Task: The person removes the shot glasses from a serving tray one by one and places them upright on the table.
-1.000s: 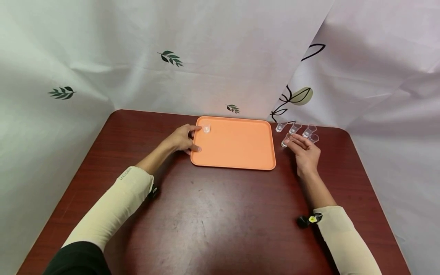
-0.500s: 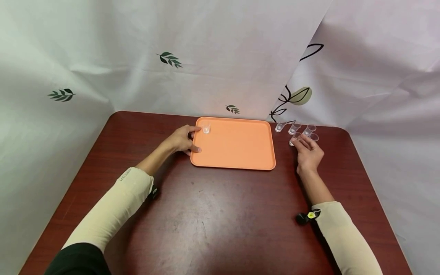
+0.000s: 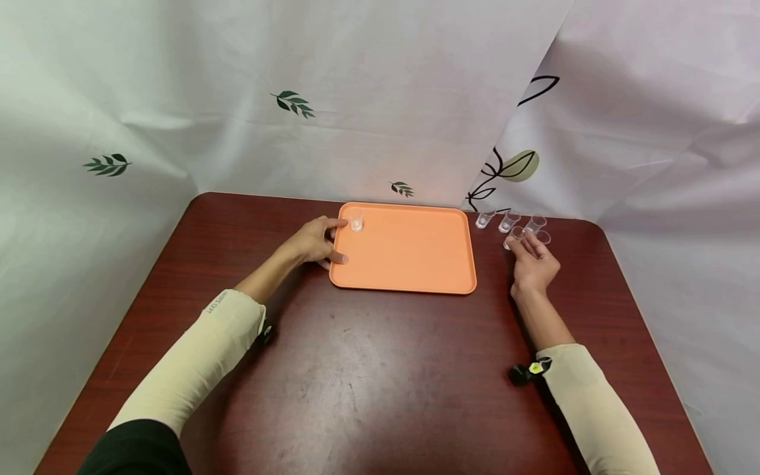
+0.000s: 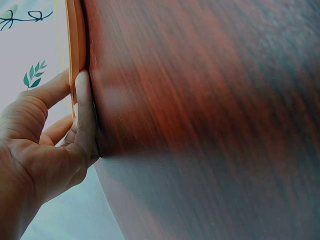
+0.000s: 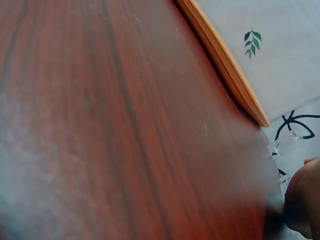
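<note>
An orange tray [image 3: 410, 254] lies on the dark red wooden table. My left hand [image 3: 311, 241] grips its left rim, the thumb on top near the front; in the left wrist view the fingers [image 4: 85, 110] wrap the edge. One small clear cup [image 3: 356, 225] stands in the tray's back left corner. To the right of the tray, my right hand [image 3: 534, 269] pinches another clear cup [image 3: 512, 236] between thumb and fingers. Whether that cup touches the table cannot be told. In the right wrist view only part of the right hand [image 5: 305, 197] shows at the edge.
Close around the right hand stand several more clear cups: one cup [image 3: 484, 219] near the tray's corner, a second cup [image 3: 508, 221] and a third cup [image 3: 536, 223] beside it, another partly hidden behind the fingers. A patterned white cloth [image 3: 380, 119] hangs behind the table.
My right hand has shifted slightly right with the pinched cup, away from the tray and closer to the other cups. The left hand and the tray have stayed in place.
</note>
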The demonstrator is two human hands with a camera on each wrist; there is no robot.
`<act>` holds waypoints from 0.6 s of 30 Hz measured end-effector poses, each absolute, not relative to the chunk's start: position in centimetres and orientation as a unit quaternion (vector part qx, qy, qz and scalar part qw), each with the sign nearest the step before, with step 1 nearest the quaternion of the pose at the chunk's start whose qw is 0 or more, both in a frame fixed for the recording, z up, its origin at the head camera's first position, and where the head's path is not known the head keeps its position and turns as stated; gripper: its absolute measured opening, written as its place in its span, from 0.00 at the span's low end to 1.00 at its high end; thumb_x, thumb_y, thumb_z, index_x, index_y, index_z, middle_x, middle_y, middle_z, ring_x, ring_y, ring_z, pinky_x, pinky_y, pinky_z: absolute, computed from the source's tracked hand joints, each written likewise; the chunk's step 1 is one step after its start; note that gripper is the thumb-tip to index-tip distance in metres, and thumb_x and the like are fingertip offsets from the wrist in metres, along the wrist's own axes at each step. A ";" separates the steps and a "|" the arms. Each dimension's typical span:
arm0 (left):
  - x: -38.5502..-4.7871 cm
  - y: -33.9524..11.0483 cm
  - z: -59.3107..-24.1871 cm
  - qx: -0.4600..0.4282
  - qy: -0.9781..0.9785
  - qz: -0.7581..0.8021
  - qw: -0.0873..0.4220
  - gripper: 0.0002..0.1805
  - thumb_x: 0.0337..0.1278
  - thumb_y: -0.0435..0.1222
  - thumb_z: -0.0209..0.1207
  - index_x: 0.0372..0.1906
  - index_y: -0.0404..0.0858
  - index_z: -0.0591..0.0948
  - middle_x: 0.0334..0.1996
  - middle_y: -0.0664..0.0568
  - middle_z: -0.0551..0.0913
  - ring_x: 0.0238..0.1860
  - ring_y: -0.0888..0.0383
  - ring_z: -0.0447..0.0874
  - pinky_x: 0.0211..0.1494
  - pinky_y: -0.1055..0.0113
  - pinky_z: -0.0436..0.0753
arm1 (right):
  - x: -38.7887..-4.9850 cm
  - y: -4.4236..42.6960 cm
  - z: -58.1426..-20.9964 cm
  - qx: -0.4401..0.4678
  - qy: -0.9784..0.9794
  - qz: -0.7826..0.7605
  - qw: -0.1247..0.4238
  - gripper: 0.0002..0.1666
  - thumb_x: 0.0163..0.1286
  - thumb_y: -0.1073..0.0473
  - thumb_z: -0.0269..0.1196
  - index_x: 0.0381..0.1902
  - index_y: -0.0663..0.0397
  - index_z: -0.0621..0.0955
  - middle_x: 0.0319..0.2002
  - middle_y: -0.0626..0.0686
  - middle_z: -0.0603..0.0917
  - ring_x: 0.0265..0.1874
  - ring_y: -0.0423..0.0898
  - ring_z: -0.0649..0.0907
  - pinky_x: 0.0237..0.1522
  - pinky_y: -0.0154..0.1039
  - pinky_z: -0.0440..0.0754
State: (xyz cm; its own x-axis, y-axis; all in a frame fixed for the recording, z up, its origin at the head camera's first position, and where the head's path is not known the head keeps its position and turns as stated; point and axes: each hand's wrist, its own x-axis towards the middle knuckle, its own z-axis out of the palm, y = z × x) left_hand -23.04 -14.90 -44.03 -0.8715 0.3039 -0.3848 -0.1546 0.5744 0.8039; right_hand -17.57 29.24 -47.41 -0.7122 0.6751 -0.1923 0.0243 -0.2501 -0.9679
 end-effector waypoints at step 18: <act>-23.1 -14.9 -44.1 0.044 0.854 0.454 0.249 0.55 0.60 0.22 0.79 0.90 0.40 0.67 0.60 0.40 0.66 0.34 0.54 0.83 0.32 0.63 0.97 | -15.7 29.6 -47.3 -0.302 -0.567 0.735 0.217 0.34 0.64 0.72 0.81 0.69 0.61 0.88 0.60 0.53 0.95 0.56 0.37 0.93 0.63 0.26 0.91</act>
State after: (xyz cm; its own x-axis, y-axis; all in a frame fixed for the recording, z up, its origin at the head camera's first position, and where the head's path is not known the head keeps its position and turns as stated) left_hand -23.07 -14.94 -44.08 -0.8723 0.3014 -0.3850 -0.1503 0.5840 0.7977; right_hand -15.73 29.58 -47.26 -0.7230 0.6616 -0.1988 0.0236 -0.2640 -0.9642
